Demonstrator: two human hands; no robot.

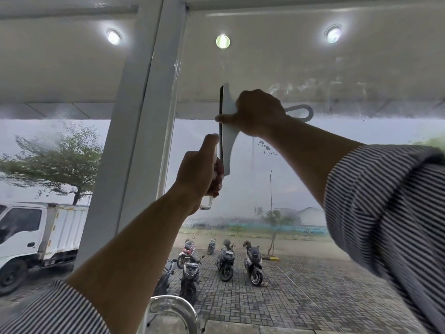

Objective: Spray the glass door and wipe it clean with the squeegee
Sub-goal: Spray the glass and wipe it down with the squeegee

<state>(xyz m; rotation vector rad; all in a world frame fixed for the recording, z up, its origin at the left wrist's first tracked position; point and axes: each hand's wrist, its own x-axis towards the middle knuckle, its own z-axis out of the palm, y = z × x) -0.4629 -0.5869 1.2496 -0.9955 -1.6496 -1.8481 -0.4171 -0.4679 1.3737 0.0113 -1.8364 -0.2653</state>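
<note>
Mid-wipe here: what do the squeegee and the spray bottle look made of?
Squeegee: pale, matte body with a moulded loop handle, likely plastic; its dark thin blade edge looks like rubber. Spray bottle: see-through base below the left hand, probably clear plastic, though glass cannot be ruled out.

Both bare forearms reach up toward mid-frame. The right hand [258, 113] grips the squeegee [228, 143], thumb stretched toward frame-left. Just below it, the left hand [196, 172] curls round a spray bottle [206, 204].
</note>
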